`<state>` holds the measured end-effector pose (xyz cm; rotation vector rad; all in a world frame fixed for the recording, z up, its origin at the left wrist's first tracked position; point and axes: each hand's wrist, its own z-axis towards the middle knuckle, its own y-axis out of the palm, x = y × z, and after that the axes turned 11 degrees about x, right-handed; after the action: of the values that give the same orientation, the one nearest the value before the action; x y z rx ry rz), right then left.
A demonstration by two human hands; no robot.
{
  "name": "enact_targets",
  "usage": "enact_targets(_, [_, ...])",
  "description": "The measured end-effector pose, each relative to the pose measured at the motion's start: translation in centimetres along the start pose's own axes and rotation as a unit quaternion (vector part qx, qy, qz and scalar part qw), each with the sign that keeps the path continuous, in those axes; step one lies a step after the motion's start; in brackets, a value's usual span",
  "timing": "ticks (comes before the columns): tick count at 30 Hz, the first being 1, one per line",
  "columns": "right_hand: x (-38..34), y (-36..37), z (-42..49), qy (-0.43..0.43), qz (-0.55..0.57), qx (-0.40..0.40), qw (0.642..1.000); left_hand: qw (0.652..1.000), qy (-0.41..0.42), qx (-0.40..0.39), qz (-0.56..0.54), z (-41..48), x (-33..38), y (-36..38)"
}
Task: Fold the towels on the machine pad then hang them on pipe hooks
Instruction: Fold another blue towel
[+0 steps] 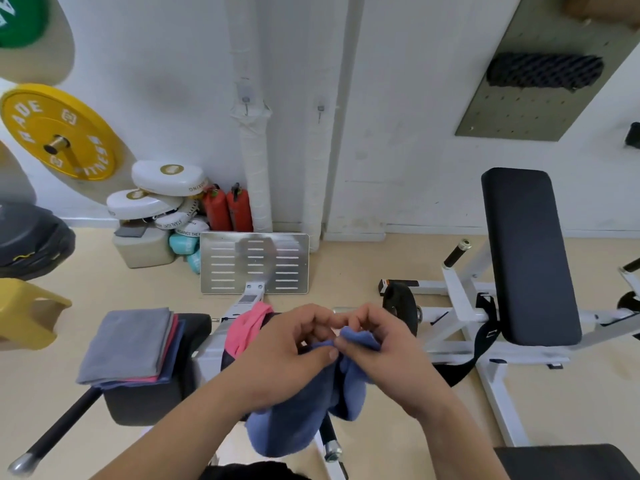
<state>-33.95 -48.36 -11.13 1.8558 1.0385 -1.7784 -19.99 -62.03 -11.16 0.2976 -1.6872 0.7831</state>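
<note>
Here I am pinching the top edge of a blue towel (304, 403) between both hands, my left hand (287, 355) and right hand (388, 351) closing thumbs and fingertips on the cloth near the middle of the scene. It is hanging soft and bunched below my fingers. A pink towel (247, 329) is lying just beyond, and a folded stack (130, 344) is sitting on the black pad (145, 403) to the left. Far off, two hooks (246, 105) are sticking from white pipes (256, 174) along the wall.
</note>
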Motion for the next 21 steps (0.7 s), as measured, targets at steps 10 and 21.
enact_targets(10, [-0.5,-1.2,0.3,-0.014,-0.045,0.087,0.995,0.993,0.004,-0.027,0.116,0.0,-0.3,-1.0])
enact_targets(21, [2.2,-3.3,0.4,0.101,0.013,0.318,0.943,0.994,-0.102,0.015,-0.025,0.8,-1.0,-3.9])
